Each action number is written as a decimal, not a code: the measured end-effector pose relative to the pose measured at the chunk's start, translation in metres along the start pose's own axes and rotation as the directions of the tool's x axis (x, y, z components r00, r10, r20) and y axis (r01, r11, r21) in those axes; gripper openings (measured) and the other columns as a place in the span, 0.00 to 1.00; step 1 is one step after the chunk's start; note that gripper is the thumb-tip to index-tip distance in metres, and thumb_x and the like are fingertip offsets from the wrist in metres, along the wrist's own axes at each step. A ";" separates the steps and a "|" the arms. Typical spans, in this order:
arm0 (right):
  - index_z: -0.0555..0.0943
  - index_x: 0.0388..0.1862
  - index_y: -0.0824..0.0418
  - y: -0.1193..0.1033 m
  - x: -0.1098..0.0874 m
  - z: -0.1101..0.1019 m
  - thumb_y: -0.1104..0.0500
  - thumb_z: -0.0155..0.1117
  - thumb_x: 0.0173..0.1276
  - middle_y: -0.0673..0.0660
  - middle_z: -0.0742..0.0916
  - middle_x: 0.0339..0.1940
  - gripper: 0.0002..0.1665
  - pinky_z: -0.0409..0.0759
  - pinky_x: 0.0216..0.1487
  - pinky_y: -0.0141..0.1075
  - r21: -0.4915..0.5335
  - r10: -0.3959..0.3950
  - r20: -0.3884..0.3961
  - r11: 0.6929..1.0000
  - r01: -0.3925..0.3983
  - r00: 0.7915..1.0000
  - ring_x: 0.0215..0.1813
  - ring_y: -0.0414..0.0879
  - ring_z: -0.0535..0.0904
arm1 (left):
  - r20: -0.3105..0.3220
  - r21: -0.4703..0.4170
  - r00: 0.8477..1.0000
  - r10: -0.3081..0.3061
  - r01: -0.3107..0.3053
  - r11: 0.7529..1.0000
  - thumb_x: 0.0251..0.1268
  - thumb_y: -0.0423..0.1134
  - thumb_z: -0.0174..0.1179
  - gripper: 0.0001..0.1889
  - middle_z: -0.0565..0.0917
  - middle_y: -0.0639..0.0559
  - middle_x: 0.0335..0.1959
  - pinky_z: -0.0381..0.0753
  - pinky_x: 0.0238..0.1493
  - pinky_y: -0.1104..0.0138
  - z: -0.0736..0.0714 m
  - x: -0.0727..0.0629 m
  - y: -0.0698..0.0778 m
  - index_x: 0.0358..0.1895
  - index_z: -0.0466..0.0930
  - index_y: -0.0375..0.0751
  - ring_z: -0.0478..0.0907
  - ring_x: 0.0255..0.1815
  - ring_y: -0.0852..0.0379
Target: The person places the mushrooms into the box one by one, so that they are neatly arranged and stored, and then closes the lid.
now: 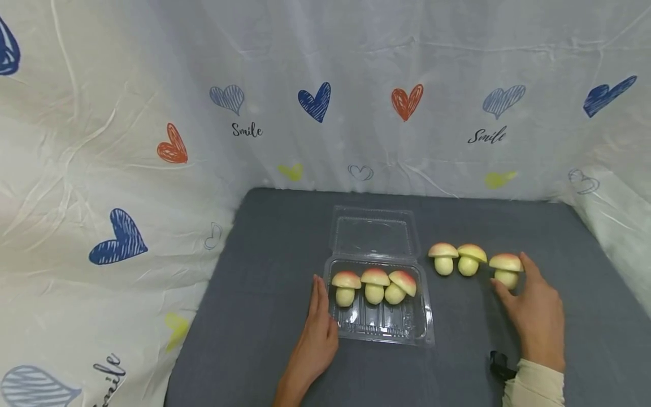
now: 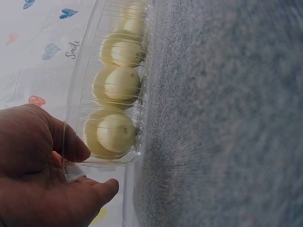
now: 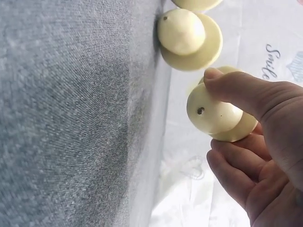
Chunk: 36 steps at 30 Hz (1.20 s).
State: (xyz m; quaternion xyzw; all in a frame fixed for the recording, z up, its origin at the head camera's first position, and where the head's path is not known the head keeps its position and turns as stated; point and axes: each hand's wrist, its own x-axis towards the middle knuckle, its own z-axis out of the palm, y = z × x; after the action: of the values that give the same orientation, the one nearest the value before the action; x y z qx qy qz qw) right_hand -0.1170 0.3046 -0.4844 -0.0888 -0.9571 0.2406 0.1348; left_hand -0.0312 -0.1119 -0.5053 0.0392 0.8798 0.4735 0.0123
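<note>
My left hand (image 1: 316,333) holds the near left corner of an open clear plastic clamshell container (image 1: 382,339). The left wrist view shows that corner between thumb and fingers. Inside, along the back of the tray, lie three model mushrooms (image 1: 374,286) with pale stems and yellow-red caps; the rightmost leans. My right hand (image 1: 539,316) pinches another model mushroom (image 1: 506,271) between thumb and fingers. In the right wrist view this held mushroom (image 3: 213,113) hangs above the grey cloth. Two more mushrooms (image 1: 469,260) sit on the cloth between the container and my right hand.
The container's clear lid (image 1: 373,234) lies folded back behind the tray. Grey cloth (image 1: 254,294) covers the table. White sheeting (image 1: 356,56) printed with hearts hangs behind and at both sides. A black strap piece (image 1: 500,364) is at the right wrist.
</note>
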 end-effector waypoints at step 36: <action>0.69 0.82 0.56 -0.042 -0.032 0.007 0.55 0.81 0.62 0.78 0.85 0.59 0.51 0.72 0.44 0.72 0.108 -0.053 -0.172 0.991 0.072 0.984 0.51 0.78 0.82 | -0.005 -0.008 1.000 0.006 -0.006 1.000 0.78 0.24 0.43 0.41 0.32 0.43 0.89 0.65 0.64 0.56 0.001 0.001 -0.001 0.86 0.32 0.35 0.49 0.85 0.53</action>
State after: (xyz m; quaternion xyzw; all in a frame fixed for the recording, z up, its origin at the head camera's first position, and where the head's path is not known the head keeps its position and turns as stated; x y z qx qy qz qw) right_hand -0.0936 0.2575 -0.4768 -0.0708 -0.9292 0.2822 0.2280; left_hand -0.0321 -0.1120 -0.5067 0.0405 0.8779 0.4770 0.0088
